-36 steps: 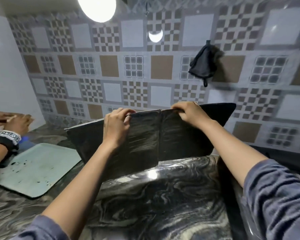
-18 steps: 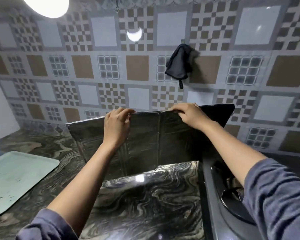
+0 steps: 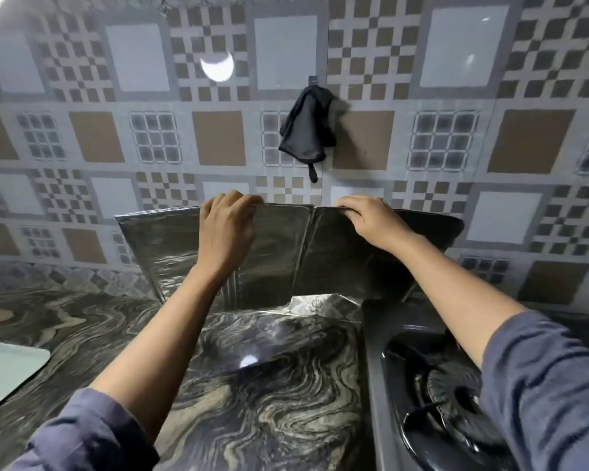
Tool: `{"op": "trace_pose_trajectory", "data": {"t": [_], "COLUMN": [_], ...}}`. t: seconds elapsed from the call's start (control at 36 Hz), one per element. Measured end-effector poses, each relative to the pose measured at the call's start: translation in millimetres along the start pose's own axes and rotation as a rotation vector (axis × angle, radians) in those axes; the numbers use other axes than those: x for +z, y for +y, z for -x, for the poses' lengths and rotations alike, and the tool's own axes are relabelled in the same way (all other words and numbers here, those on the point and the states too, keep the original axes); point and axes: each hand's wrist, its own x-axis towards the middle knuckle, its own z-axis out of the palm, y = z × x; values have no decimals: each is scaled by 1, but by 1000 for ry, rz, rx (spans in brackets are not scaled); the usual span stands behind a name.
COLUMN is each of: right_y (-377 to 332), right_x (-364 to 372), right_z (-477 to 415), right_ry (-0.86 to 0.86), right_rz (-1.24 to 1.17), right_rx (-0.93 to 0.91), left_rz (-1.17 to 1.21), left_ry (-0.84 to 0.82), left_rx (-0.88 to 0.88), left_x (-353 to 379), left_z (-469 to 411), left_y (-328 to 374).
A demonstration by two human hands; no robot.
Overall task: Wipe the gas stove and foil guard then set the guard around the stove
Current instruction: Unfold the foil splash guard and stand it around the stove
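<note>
The folding foil guard (image 3: 279, 253) stands upright on the marble counter in the middle of the view, its shiny panels facing me. My left hand (image 3: 227, 229) grips the top edge of a middle panel. My right hand (image 3: 371, 220) grips the top edge just right of the centre fold. The guard's right panel reaches behind the black gas stove (image 3: 432, 396), which sits at the lower right with one burner showing, partly hidden by my right sleeve.
A dark cloth (image 3: 308, 130) hangs from a hook on the tiled wall above the guard. A pale green tray (image 3: 4, 372) lies at the left edge of the swirled marble counter (image 3: 269, 396).
The view has swung right: the stove has come further into sight and the tray has slid to the left edge. Another person's hands at the far left are gone from view. Both hands keep their grip.
</note>
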Motion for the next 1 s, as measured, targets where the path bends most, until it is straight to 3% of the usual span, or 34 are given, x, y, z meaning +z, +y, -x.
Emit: {"op": "trace_pose_trajectory", "data": {"t": [0.33, 0.47, 0.67, 1.0], "right_y": [-5, 2, 16, 11], "right_x": [-7, -16, -20, -48], "right_z": [-25, -18, -1, -7], "right_ry": [9, -22, 69, 272], "right_rz": [26, 179, 316, 387], "right_rx": [-55, 15, 48, -48], "left_rz": [-27, 1, 58, 62], "left_ry": [100, 63, 43, 185], "left_rx": [17, -71, -94, -55], "left_x": [1, -2, 8, 4], "left_z": [-20, -16, -7, -29], "left_y": [-13, -23, -11, 3]}}
